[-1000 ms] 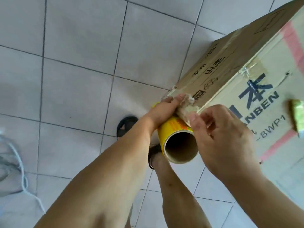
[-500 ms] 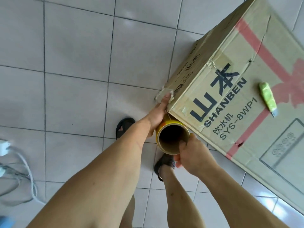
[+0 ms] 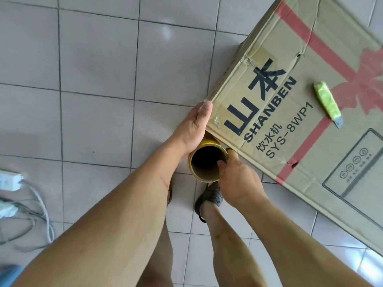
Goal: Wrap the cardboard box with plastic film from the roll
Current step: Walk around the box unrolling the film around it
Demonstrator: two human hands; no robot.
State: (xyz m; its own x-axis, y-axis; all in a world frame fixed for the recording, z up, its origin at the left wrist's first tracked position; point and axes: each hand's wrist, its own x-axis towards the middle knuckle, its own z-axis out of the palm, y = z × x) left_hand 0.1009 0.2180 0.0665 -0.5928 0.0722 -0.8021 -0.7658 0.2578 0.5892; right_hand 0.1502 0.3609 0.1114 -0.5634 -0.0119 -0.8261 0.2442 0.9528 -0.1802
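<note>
A large cardboard box with a red ribbon print and "SHANBEN" lettering stands on the tiled floor at the right. A yellow film roll with a brown cardboard core is held upright against the box's near corner. My left hand lies flat against the box's corner edge just above the roll, fingers straight. My right hand grips the rim of the roll, thumb hooked inside the core. The film itself is hard to make out.
A green utility knife lies on top of the box. A white power strip with grey cables sits on the floor at the left. My sandalled feet stand right below the roll.
My right hand left the crumpled film at the box corner and took the roll's rim. My left hand flattened against the corner edge. The view shifted, showing more of the box top.
</note>
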